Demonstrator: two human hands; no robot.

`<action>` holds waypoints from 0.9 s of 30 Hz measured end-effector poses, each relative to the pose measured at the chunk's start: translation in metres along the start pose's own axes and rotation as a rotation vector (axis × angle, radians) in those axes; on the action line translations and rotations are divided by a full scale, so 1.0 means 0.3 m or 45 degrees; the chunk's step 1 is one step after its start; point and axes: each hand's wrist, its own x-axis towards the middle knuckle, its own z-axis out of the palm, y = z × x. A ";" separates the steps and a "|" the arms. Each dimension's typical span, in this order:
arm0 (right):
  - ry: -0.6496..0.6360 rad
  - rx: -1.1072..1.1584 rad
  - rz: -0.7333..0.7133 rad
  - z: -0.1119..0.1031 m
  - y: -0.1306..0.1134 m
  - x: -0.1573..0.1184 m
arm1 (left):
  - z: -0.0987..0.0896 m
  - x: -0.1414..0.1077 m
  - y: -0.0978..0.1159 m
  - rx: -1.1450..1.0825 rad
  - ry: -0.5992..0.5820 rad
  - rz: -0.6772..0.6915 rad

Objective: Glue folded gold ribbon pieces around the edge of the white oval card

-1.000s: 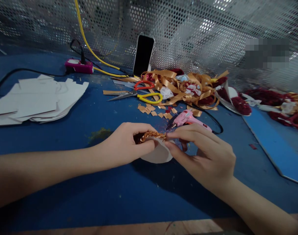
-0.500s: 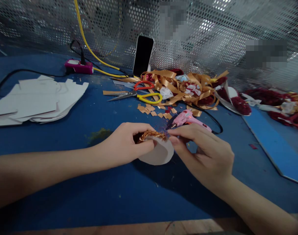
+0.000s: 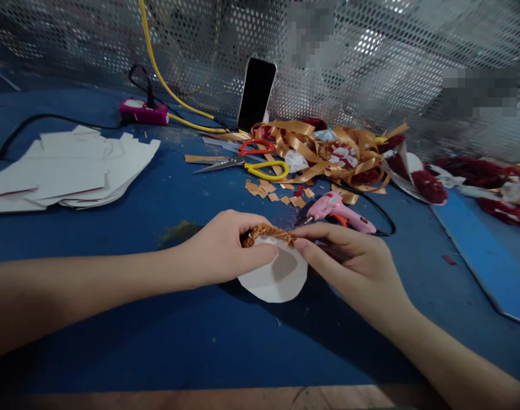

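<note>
A white round card disc [image 3: 281, 282] is held over the blue table, with gold ribbon trim [image 3: 271, 232] gathered along its far edge. My left hand [image 3: 232, 247] grips the disc from the left, thumb flat on its face and fingers behind. The thumb and forefinger of my right hand [image 3: 349, 256] pinch the right end of the ribbon trim at the disc's edge. Just beyond my right hand lies a pink glue gun [image 3: 339, 212], its nozzle pointing left. Small cut squares of gold ribbon [image 3: 266, 188] are scattered behind the disc.
Scissors [image 3: 243, 162] with red and yellow handles lie ahead, before a heap of gold ribbon [image 3: 328, 151]. A phone [image 3: 256, 94] leans against the perforated metal screen [image 3: 192, 34]. White card sheets [image 3: 72, 171] are stacked left, near a magenta power strip [image 3: 144, 111]. A blue board [image 3: 482, 256] lies right.
The disc has tilted so more of its white face shows. My right fingers have closed in on the ribbon trim at its edge. The whole view has shifted slightly.
</note>
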 end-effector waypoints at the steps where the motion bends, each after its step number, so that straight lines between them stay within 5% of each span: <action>1: 0.006 0.003 0.007 0.000 0.000 0.001 | 0.001 0.000 0.002 0.000 0.000 0.002; 6: 0.022 -0.048 -0.041 -0.003 -0.003 0.004 | 0.001 0.001 0.011 0.000 -0.015 0.018; 17: 0.104 -0.487 -0.462 -0.005 -0.033 0.008 | 0.004 -0.001 0.007 0.103 0.022 0.099; 27: 0.079 -0.491 -0.483 -0.010 -0.029 0.009 | 0.005 0.002 0.004 0.138 0.023 0.116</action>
